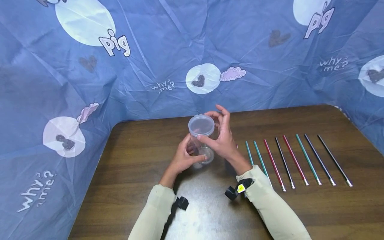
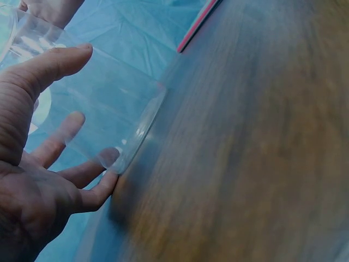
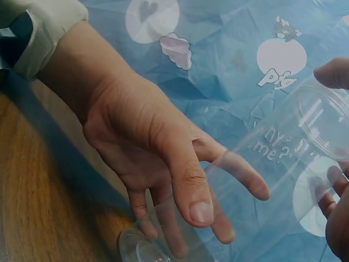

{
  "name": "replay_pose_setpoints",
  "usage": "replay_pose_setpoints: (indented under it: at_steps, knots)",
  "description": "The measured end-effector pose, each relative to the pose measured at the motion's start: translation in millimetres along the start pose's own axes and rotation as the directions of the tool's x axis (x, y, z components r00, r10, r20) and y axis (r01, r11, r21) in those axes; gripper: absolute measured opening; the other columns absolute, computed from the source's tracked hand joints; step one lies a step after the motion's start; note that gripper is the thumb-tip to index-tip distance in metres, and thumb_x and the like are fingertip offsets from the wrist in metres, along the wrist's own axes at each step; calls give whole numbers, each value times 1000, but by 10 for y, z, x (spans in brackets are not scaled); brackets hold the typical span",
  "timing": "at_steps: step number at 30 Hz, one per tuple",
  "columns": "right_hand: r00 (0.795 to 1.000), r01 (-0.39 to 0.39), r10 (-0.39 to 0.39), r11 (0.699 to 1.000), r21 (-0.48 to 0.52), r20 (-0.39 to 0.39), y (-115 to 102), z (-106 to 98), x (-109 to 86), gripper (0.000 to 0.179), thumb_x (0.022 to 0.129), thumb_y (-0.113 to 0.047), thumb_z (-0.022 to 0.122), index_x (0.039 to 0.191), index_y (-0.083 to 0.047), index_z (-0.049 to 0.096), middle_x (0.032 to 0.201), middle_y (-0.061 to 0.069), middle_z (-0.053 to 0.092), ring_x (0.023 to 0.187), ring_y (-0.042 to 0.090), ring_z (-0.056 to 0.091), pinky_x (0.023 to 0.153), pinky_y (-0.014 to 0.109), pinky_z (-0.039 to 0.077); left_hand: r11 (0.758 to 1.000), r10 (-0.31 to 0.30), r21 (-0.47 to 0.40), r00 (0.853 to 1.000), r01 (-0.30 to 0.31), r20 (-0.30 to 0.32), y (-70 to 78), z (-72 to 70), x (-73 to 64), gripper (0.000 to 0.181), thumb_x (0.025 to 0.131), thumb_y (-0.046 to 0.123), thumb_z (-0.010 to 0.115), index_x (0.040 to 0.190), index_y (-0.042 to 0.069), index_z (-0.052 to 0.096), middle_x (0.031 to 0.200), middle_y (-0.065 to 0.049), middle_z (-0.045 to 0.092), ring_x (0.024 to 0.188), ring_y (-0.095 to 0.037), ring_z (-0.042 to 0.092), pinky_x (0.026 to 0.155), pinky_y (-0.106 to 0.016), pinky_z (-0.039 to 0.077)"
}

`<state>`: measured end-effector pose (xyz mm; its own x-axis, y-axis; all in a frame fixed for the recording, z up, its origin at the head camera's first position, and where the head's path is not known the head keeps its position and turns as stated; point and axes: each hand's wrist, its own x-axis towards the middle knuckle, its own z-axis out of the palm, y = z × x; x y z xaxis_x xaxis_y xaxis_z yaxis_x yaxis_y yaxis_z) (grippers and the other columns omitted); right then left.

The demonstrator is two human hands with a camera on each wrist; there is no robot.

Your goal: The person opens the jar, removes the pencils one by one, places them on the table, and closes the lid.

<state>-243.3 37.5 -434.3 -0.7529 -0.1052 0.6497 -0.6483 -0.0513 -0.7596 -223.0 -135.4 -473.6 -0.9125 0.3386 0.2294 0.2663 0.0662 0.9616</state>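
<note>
Between both hands is a clear plastic jar point(image 1: 195, 144), a tall cylinder with a translucent lid point(image 1: 201, 125) on its upper end. My left hand point(image 1: 183, 156) grips the jar low down, thumb in front and fingers behind, as the left wrist view shows through the jar wall point(image 2: 120, 103). At the top, my right hand point(image 1: 223, 140) holds the jar by the lid end, with the thumb on the near side of the rim and spread fingers on the far side. Whether the jar's base touches the table cannot be told.
To the right, several pencils lie side by side in a row on the brown wooden table point(image 1: 135, 160), among them a red pencil point(image 1: 274, 165) and a teal pencil point(image 1: 308, 159). My right forearm partly covers the leftmost ones. A blue printed cloth point(image 1: 168, 50) hangs behind the table.
</note>
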Motion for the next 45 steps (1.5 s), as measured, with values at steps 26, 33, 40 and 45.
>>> replay_pose_setpoints:
  at_steps: [26, 33, 40, 45]
  knots:
    - [962, -53, -5, 978, -202, -274, -127, 286, -102, 101, 64, -17, 93, 141, -1, 30, 137, 20, 41, 125, 31, 45, 105, 45, 40, 999, 23, 24, 999, -22, -27, -278, -6, 55, 89, 69, -9, 84, 147, 3, 42, 140, -21, 54, 124, -39, 54, 102, -54, 46]
    - [988, -50, 65, 993, 103, -141, -96, 197, -57, 93, 64, 2, 57, 149, 0, 20, 149, 25, 41, 133, 30, 43, 112, 40, 29, 999, 32, 23, 999, -31, -18, -312, -24, 64, 83, 69, -5, 87, 140, 11, 48, 132, -14, 62, 118, -33, 61, 100, -48, 49]
    - [987, -73, 96, 982, 175, -129, -69, 189, -53, 90, 63, 2, 57, 146, -3, 24, 136, 28, 54, 121, 23, 53, 110, 35, 29, 999, 25, 26, 1000, -24, -12, -315, -30, 67, 84, 70, -4, 87, 141, 14, 48, 132, -12, 62, 117, -32, 61, 99, -48, 49]
    - [987, -34, 53, 991, 127, -149, -49, 204, -66, 83, 64, 3, 63, 138, 3, 26, 131, 29, 54, 120, 26, 52, 110, 34, 29, 1000, 14, 16, 1000, -14, -9, -290, -22, 66, 85, 70, -7, 85, 143, 8, 45, 131, -19, 60, 117, -41, 59, 99, -54, 48]
